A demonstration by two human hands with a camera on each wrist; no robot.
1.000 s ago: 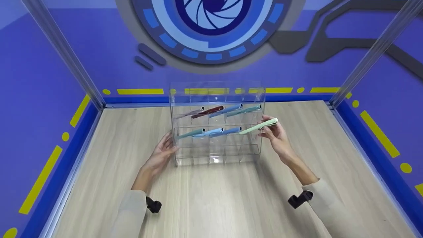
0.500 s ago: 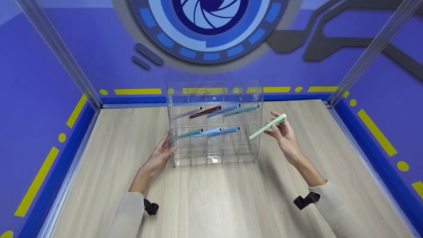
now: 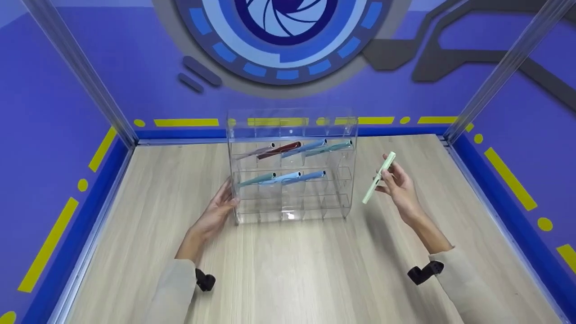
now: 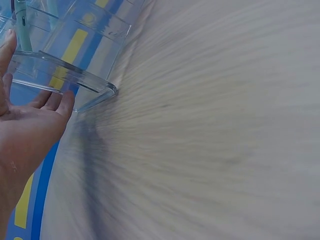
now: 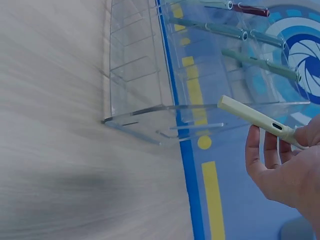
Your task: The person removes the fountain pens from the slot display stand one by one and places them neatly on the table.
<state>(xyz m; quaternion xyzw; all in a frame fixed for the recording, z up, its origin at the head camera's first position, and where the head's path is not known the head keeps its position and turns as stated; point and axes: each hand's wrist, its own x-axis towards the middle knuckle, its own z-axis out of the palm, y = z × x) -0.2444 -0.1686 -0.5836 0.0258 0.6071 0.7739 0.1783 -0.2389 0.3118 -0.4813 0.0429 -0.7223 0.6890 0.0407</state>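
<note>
My right hand (image 3: 402,193) pinches a pale green pen (image 3: 377,181) between thumb and fingers, in the air right of a transparent pen rack (image 3: 292,215). In the right wrist view that pen (image 5: 250,116) shows a dark oval window in its barrel. My left hand (image 3: 213,213) holds the rack's left side, thumb at the front edge. From the left wrist view, the fingers of the left hand (image 4: 37,117) touch the outer side panel. Pens lie slanted in two rows: greyish, dark red (image 3: 279,150), blue and teal above; green, light blue (image 3: 281,177) and blue below.
The rack stands upright on a wood-grain table (image 3: 288,274), near the back wall (image 3: 112,76). Metal frame posts (image 3: 499,67) rise at both back corners. Patterned blue panels enclose the sides. A small black camera sits at each wrist.
The pale green pen has come out of the right end of the lower pen row. My right hand has carried it rightward and turned it steeper. The left hand stays at the rack.
</note>
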